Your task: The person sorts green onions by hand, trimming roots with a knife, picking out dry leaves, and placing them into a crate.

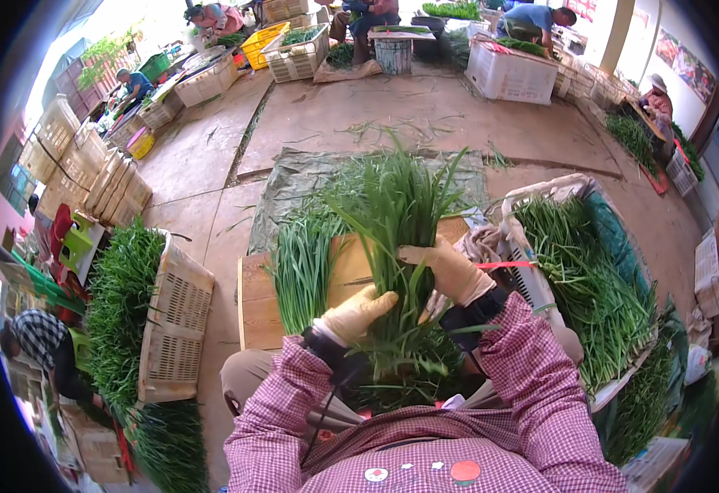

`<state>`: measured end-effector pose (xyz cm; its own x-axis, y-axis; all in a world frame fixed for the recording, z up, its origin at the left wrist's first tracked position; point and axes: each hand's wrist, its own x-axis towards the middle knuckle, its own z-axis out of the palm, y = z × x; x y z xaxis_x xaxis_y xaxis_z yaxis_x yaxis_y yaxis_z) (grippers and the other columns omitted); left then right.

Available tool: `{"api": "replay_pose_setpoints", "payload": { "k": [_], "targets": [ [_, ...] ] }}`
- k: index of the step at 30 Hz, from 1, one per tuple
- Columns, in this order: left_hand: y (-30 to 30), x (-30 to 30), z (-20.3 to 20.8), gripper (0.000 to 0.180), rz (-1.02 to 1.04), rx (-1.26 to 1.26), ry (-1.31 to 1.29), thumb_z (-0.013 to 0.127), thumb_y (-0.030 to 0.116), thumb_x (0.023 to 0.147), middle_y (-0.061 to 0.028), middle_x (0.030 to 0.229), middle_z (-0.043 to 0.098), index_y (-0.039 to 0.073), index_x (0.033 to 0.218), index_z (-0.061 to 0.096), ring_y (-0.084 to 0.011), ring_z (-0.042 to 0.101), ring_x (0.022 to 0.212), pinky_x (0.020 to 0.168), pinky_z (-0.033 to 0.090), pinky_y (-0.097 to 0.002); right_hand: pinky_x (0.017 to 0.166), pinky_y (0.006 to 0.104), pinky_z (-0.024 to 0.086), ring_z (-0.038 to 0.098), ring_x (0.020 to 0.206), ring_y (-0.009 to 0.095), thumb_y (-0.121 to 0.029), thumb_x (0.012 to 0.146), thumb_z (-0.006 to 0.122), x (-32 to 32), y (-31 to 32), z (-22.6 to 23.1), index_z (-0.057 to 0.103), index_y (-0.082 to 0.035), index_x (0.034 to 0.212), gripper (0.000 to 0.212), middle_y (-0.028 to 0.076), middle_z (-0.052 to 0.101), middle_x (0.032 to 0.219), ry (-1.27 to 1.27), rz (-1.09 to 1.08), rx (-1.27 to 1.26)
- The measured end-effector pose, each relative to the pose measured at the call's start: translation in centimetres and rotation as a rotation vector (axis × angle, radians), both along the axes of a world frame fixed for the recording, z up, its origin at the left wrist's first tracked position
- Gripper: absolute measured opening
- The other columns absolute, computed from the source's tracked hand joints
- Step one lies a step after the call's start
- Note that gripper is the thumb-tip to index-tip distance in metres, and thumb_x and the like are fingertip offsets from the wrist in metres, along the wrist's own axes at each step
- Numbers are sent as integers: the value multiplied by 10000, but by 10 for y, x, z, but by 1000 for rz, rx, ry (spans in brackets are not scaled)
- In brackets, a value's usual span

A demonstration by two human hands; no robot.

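A thick bunch of garlic chives (396, 209) stands upright between my two hands, leaf tips pointing away from me. My left hand (359, 314), in a cream glove, grips its lower left side. Higher up on the right, my gloved right hand (451, 269) closes round the same bunch. Beside the bunch, a neat pile of chives (302, 267) lies on a wooden board (257, 300) in front of my lap. Below my hands, more loose greens (409, 382) lie between my knees, partly hidden by my arms.
To my right stands a white crate (511, 215) full of chives; a tilted plastic crate (177, 320) with more is at left. A crumpled cloth (481, 245) lies by the board. Beyond it a green sheet (281, 193) covers the floor. Several people work among crates farther off.
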<state>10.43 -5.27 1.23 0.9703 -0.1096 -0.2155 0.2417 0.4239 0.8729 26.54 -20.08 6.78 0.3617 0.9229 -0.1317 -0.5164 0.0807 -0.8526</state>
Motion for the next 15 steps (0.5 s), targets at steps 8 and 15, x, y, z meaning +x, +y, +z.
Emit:
{"api": "replay_pose_setpoints", "payload": {
  "k": [8, 15],
  "targets": [
    [18, 20, 8, 595, 143, 300, 11, 812, 44, 792, -69, 1184, 655, 12, 1324, 546, -179, 630, 1053, 916, 533, -331, 909, 309, 499, 617, 1011, 124, -78, 860, 753, -12, 28, -35, 644, -23, 1243, 402, 47, 695, 1131, -465, -59, -17],
    [18, 42, -31, 539, 347, 320, -123, 820, 96, 819, -60, 1219, 651, 46, 1299, 579, -173, 627, 1084, 932, 534, -325, 877, 382, 505, 648, 962, 300, -172, 715, 827, 1, 42, -29, 641, -66, 1122, 460, 116, 671, 1014, -920, -186, 99]
  ]
}}
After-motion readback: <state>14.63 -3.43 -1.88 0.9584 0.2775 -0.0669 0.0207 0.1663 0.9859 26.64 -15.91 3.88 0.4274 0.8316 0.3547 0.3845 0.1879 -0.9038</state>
